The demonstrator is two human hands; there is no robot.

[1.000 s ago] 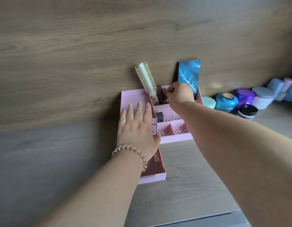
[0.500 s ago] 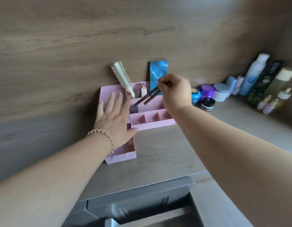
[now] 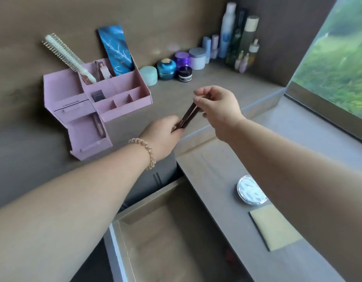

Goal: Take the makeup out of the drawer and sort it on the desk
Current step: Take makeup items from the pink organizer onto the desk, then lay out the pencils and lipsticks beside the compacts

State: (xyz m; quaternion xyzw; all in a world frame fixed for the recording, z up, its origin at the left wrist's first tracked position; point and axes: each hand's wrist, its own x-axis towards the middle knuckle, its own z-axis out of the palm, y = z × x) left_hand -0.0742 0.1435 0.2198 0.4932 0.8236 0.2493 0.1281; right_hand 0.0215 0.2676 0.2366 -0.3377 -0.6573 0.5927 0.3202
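Observation:
Two thin dark brown makeup pencils (image 3: 189, 115) hang slanted in the air above the desk. My right hand (image 3: 218, 107) pinches their upper ends and my left hand (image 3: 165, 135), with a bead bracelet on the wrist, grips their lower ends. To the left stands a pink desk organiser (image 3: 119, 84) against the wall, holding a white round hairbrush (image 3: 66, 55), a blue palette (image 3: 116, 51), a small dark item and slim tubes. Its lower pink drawer (image 3: 88, 137) is pulled out with one slim item inside. The open desk drawer (image 3: 165, 237) lies below my arms; its visible part looks empty.
Jars (image 3: 166, 69) and tall bottles (image 3: 228, 31) line the back wall and right corner. A round clear compact (image 3: 250, 190) and a yellow pad (image 3: 275, 226) lie on the desk section to the right. A window (image 3: 338, 64) borders the right side.
My right hand lifted the pencils out of the organiser and drew them toward me. My left hand left the organiser and took the pencils' lower ends. The view swung down and right.

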